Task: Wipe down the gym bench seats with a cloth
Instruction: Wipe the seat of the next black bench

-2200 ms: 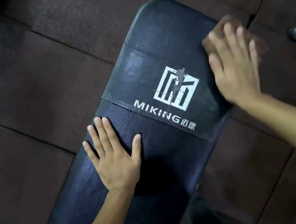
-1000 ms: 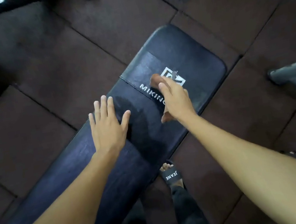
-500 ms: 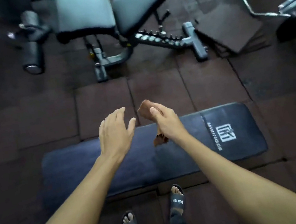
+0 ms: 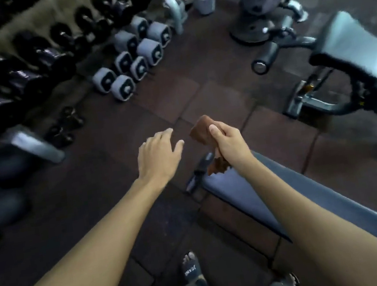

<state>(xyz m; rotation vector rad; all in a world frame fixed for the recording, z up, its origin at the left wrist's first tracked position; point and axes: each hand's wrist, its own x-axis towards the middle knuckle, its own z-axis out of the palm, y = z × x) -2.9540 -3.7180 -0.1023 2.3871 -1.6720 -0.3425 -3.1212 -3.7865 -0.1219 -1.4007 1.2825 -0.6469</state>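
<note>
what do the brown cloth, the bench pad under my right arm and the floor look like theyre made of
Brown cloth: soft woven or microfibre fabric, matte; it bunches in the right hand and hangs with a ragged edge. Bench pad: probably vinyl or faux leather over padding, with a smooth dark surface and faint sheen. Floor: likely rubber gym tiles, dull reddish-brown and speckled, with visible seams between squares.

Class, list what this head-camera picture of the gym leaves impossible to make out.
- Dark bench: far end cut off by the right edge, part hidden under the right arm.
- Brown cloth: middle hidden inside the right hand.
- Grey bench: motion-blurred, cropped at right.
- Dumbbells: markings too blurred to read.
</note>
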